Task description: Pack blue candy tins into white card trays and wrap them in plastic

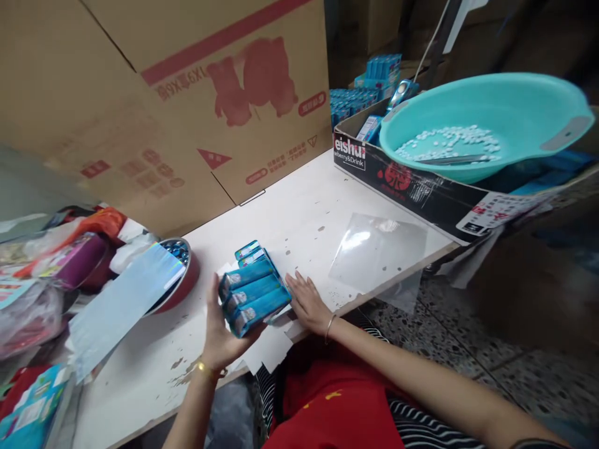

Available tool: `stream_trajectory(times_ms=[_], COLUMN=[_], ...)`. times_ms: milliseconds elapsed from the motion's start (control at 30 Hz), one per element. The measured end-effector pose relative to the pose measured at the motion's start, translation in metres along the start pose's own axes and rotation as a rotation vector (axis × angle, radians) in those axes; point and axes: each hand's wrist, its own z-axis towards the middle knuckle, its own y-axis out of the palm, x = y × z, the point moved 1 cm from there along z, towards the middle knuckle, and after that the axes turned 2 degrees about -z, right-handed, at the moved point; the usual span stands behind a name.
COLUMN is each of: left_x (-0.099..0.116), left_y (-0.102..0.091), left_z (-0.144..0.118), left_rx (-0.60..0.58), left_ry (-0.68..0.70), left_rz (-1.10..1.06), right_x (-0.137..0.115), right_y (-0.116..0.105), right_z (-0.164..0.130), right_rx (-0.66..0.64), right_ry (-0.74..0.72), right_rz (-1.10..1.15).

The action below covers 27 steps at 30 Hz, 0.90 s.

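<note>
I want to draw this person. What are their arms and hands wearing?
Both arms are bare, with no sleeves showing and no gloves. The left hand has a thin gold-coloured bracelet at its wrist. The right hand has a thin silver-coloured bangle at its wrist. No rings can be made out.

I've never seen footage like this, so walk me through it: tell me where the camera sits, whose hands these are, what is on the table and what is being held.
The one picture comes from a camera worn on a person's head, looking down at their own bare hands; there is no machine. The left hand grips a stack of small blue boxes standing on the white table. The right hand lies flat beside the stack, touching it. On the table also lie a clear plastic sheet, a red bowl and a shiny film strip. At the far right, a teal basin holding small white pieces sits in a black carton. A big cardboard box stands behind.
</note>
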Motion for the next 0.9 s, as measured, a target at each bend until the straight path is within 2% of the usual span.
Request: stream_trajectory(times_ms=[100,167,233,333,567,633,733,900], left_x=[-0.014,-0.020,-0.023,-0.022,-0.003,0.003,0.009,0.009], left_y=[0.022,0.029,0.031,0.027,0.025,0.029,0.044,0.072], left_z=[-0.010,-0.009,-0.006,0.001,0.026,0.031,0.031,0.024], left_rx=[0.012,-0.045,-0.121,-0.255,-0.499,-0.500,-0.443,-0.431], left_ry=[0.030,0.072,0.103,0.108,0.075,0.057,0.063,0.128], left_rz=[-0.105,-0.081,-0.007,0.152,0.342,0.414,0.490,0.447], right_x=[-0.005,-0.007,-0.008,-0.005,-0.006,-0.007,-0.007,-0.008], right_y=[0.001,-0.002,-0.003,-0.005,-0.018,-0.020,-0.015,-0.002], right_z=[0.003,0.003,0.002,0.000,-0.007,-0.008,-0.009,-0.009], right_rx=[-0.015,0.004,0.019,-0.025,-0.144,-0.158,-0.153,-0.127], right_ry=[-0.042,-0.038,-0.028,-0.052,-0.156,-0.170,-0.168,-0.146], right_rz=[-0.050,-0.064,-0.068,-0.079,-0.127,-0.156,-0.217,-0.268])
